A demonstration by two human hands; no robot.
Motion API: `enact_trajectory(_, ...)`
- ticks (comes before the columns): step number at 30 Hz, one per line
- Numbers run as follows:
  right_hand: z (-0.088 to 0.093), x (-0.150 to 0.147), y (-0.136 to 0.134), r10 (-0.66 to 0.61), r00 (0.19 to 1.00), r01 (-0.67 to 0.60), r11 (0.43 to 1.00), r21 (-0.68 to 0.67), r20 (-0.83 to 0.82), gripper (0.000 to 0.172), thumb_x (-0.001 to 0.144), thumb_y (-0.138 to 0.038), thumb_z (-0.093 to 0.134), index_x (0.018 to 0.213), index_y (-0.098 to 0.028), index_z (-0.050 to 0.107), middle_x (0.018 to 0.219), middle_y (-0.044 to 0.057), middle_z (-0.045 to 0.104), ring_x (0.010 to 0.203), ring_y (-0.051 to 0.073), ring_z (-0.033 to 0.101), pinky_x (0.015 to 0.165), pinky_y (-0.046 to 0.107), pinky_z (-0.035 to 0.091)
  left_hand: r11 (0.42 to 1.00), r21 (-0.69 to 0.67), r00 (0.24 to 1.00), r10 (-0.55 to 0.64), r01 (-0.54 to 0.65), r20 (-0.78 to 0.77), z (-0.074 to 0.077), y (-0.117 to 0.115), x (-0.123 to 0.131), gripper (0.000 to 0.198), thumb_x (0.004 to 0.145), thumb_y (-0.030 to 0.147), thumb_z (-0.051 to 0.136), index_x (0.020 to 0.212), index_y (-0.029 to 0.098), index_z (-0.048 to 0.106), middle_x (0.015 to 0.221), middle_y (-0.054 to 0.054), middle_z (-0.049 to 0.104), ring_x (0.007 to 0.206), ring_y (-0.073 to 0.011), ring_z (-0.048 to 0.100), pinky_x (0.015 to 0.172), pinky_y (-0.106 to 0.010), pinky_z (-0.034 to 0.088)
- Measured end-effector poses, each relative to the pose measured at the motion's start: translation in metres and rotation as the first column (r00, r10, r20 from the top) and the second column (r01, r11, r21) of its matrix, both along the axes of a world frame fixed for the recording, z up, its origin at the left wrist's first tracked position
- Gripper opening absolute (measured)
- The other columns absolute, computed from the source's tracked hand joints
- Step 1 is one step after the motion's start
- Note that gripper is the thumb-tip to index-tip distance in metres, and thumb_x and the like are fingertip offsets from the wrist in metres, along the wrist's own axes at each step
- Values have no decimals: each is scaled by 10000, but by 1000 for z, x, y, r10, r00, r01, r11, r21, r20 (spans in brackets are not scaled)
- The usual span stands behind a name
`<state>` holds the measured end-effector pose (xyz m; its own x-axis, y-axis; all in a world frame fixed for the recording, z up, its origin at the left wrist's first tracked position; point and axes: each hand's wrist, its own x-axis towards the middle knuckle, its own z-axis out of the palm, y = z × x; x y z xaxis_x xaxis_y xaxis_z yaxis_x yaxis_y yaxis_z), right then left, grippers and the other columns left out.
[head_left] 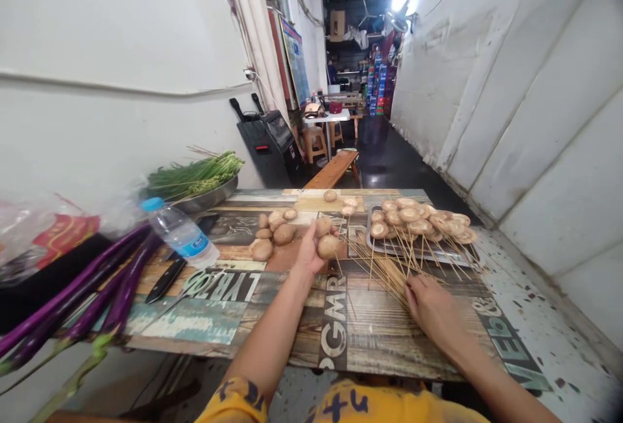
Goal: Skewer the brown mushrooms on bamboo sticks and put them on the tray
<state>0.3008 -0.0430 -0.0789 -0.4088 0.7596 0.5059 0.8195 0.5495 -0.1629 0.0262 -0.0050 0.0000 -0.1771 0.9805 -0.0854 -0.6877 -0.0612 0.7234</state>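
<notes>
1. Round brown mushrooms (327, 244) are grasped in the left hand (307, 253), lifted, seemingly to keep them handy.
2. Right hand (431, 306) lies on thin wooden skewers (384, 274) fanned beyond its fingers; grip unclear.

White walls (511, 85) flank a dark floor (389, 157) under a bright lamp (399, 1).

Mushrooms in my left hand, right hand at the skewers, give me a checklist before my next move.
1. Left hand grips the held mushrooms: ok.
2. Right hand rests on the loose skewers: ok.
3. A single skewer picked out: cannot tell.
4. Tray has free room: cannot tell, it is heaped.
5. Knife lies clear of both hands: ok.
6. Mushroom pile lies beside the left hand: ok.
</notes>
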Motion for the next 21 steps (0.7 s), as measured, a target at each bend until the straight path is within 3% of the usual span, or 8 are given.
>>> enact_trajectory(14, -4, -8, -3, 11, 958, 44, 982, -183, 286, 223, 901, -92, 472, 822, -115, 679, 887, 116, 649, 906, 238, 573, 790, 319, 393, 999, -33, 999, -22, 23, 30, -4, 3, -3, 398, 932, 445, 397, 871, 119, 616, 730, -86, 650, 645, -176, 634, 575, -271, 523)
enact_trajectory(21, -5, -9, -7, -2, 974, 49, 978, -202, 226, 220, 879, -53, 462, 805, -116, 660, 849, 103, 661, 818, 204, 609, 706, 278, 385, 999, -33, 1000, -3, 3, 23, -4, 4, -2, 361, 926, 414, 411, 854, 121, 609, 697, -82, 641, 601, -161, 614, 547, -251, 501)
